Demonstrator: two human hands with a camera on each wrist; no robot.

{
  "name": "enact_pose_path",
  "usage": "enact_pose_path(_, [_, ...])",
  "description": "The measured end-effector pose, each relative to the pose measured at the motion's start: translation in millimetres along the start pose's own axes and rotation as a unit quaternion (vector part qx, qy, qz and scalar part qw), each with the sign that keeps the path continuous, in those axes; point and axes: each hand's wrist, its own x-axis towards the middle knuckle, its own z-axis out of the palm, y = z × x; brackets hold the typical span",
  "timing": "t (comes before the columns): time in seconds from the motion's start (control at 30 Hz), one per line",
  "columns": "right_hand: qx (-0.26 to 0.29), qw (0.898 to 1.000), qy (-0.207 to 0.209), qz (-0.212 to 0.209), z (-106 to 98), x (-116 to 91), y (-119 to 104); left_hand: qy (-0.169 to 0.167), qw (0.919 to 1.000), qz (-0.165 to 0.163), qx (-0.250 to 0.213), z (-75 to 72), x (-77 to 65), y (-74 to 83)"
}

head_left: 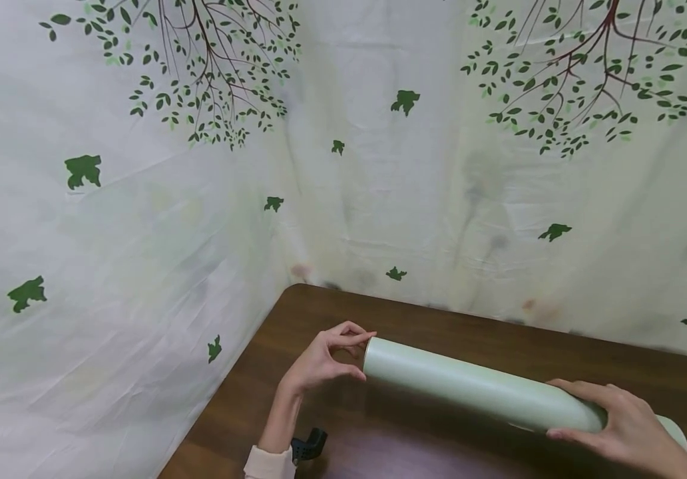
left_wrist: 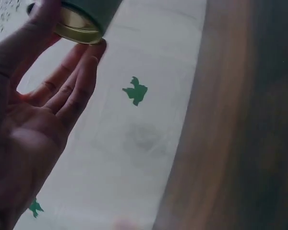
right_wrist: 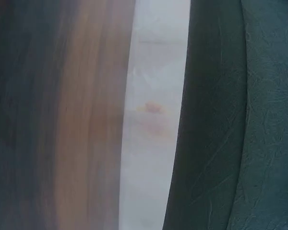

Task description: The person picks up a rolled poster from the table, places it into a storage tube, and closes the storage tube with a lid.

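Note:
A pale green rolled-up mat (head_left: 469,382) is held slantwise above the brown table, its left end farther from me. My left hand (head_left: 325,359) holds that end between thumb and fingertips. The left wrist view shows the hand (left_wrist: 43,105) from the palm side, fingertips right at the yellowish rim of the hollow roll (left_wrist: 84,33). Nearer the other end, my right hand (head_left: 625,419) grips the roll from the side, thumb below and fingers over the top. In the right wrist view the mat's textured surface (right_wrist: 216,120) shows a long edge; the hand itself is out of that view.
The wooden table (head_left: 283,339) has a rounded far corner. White cloth (head_left: 379,199) printed with leaves and branches hangs behind it and along the left. A black wrist-camera mount (head_left: 310,444) sits at my left cuff.

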Motion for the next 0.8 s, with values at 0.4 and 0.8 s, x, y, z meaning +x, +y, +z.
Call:
enact_pose_path(0.4, [0.066,0.991,-0.101,0.057,28,13,13,-0.027,0.9971,-0.070,0.014,-13.3,-7.3,-42.7])
enact_pose_path(0.8, [0.071,0.980,-0.178,0.051,35,22,22,-0.073,0.9885,-0.133,0.000,-11.4,-5.3,-73.5])
